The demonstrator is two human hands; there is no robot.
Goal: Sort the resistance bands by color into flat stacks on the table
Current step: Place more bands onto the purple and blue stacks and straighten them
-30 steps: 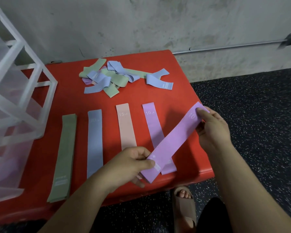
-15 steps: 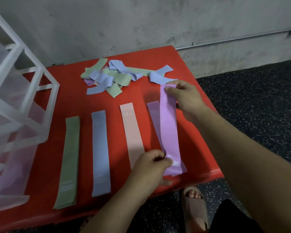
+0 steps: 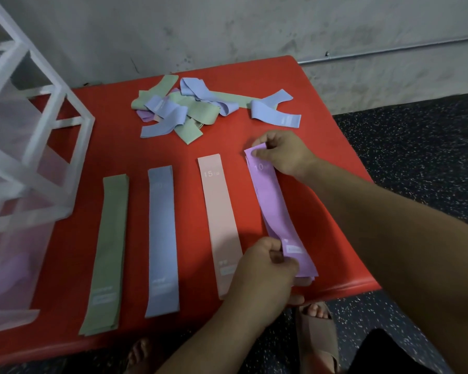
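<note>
1. Since the previous frames, the top purple band [image 3: 273, 203] has swung from a diagonal to lie lengthwise on the purple stack at the right end of the row. It now sits lower on that stack.
2. Note the sandalled foot [image 3: 316, 327] on the speckled floor below the table edge. The frame bottom cuts it off.
3. Check your left hand [image 3: 265, 263]: thumb and fingers pinch the near end of the purple band. This hand hides the stack's near left corner and part of the pink band [image 3: 219, 211].
4. Layer edges show at the stack's near end; you cannot count them.
5. Observe the sorted row on the red table [image 3: 195, 292], left to right: green band [image 3: 108, 252], blue band [image 3: 161, 233], pink band, purple stack. All lie flat and apart.
6. Check your right hand [image 3: 284, 152]: its fingers are clamped on the far end of the purple band, which is slightly lifted and creased there.
7. Locate the unsorted pile [image 3: 189, 109] near the far edge: green, blue and purple bands, tangled and overlapping.
8. Note the translucent drawer frame [image 3: 38, 125] at left, cut off by the frame edge. A purple shape shows blurred through it.
9. Read the markings: "10" on the purple band, "15" on the pink band. Unit letters and the white labels at the near ends are illegible.
</note>
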